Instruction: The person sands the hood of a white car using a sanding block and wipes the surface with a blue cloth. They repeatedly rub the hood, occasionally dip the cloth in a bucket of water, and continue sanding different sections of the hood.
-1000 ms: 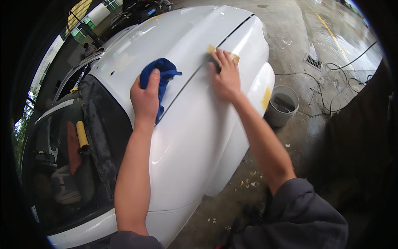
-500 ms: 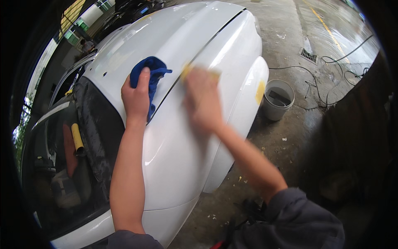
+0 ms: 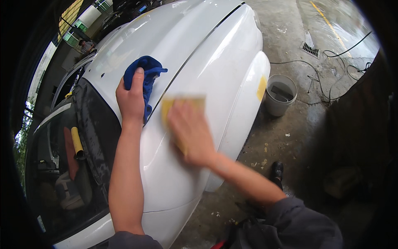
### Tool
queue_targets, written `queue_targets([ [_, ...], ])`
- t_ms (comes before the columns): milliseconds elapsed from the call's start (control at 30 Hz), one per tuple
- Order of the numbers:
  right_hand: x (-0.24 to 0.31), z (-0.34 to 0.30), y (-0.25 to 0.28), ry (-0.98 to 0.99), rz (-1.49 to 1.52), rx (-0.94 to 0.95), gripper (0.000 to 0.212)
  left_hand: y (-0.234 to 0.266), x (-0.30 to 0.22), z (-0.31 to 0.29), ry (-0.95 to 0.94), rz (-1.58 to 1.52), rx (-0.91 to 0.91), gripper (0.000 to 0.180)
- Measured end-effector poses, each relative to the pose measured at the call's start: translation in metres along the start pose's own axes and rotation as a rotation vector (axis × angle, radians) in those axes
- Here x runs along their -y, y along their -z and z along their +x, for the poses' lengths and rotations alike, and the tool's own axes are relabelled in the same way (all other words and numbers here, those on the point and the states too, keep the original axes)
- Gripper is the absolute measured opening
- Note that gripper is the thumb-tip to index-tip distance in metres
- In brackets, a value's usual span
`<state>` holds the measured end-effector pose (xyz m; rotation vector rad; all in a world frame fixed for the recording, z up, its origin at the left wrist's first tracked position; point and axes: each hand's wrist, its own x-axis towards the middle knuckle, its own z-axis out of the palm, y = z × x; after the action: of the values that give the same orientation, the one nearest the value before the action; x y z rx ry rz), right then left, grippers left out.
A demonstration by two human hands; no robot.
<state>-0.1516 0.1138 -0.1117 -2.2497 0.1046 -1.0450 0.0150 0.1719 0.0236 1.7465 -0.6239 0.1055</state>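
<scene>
Right hand (image 3: 191,133) over a yellow sheet (image 3: 199,103) on the fender (image 3: 219,79), left hand (image 3: 131,99) gripping a blue cloth (image 3: 150,75)

Head view: the right hand lies over the sheet on the white fender, fingers toward the hood (image 3: 166,37). Hand and sheet are both blurred; I cannot tell whether the fingers pinch the sheet or only press on it. The sheet shows beyond the fingertips and along the thumb side. Its left edge is near the dark seam (image 3: 195,54) between fender and hood.

The left hand is closed round the cloth, thumb on top, its other fingers mostly hidden. It is across the seam from the sheet, above the rear of the hood near the windscreen (image 3: 78,178). The cloth hangs down beside the wrist, its lower end near the seam. Whether this hand rests on the hood is unclear.

The two hands are apart, with bare white panel between them. Ahead of the sheet the fender runs open to its front end; to the right it curves down to an outer edge bearing a yellow patch (image 3: 261,88). A grey bucket (image 3: 275,107) stands on the floor (image 3: 286,145) just beside that edge, something dark inside. Farther right are a cable (image 3: 318,81) and a drain grate (image 3: 310,50). Below the right forearm, a black shoe (image 3: 277,170) is on the floor, near the car's side.
</scene>
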Motion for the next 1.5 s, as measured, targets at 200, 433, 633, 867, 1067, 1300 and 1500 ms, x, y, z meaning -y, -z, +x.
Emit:
queue_targets([
  [200,-0.149,0.113,0.056,-0.039,0.009,-0.317,0.058,-0.012,-0.002,0.006,-0.091,0.015,0.012,0.044],
  [433,-0.017,0.028,-0.002,0.061,-0.009,0.031,0.079,0.003,0.000,0.001,-0.014,-0.066,0.018,0.040],
  [633,-0.124,0.104,0.055,0.093,-0.099,-0.169,0.058,-0.013,-0.008,0.001,-0.068,0.081,-0.011,0.044],
  [867,-0.034,0.044,0.003,0.042,-0.047,-0.078,0.065,0.002,-0.001,0.002,-0.014,-0.012,0.001,0.042],
  [1067,-0.116,0.088,0.044,0.174,0.023,-0.156,0.063,-0.007,-0.010,-0.002,-0.056,0.023,-0.017,0.040],
  [1300,-0.113,0.109,0.022,-0.091,-0.107,-0.217,0.051,-0.009,-0.003,0.001,-0.044,0.084,-0.032,0.046],
  [1500,-0.083,0.064,0.039,0.239,-0.031,0.008,0.068,-0.003,0.001,0.001,-0.042,0.010,-0.011,0.041],
])
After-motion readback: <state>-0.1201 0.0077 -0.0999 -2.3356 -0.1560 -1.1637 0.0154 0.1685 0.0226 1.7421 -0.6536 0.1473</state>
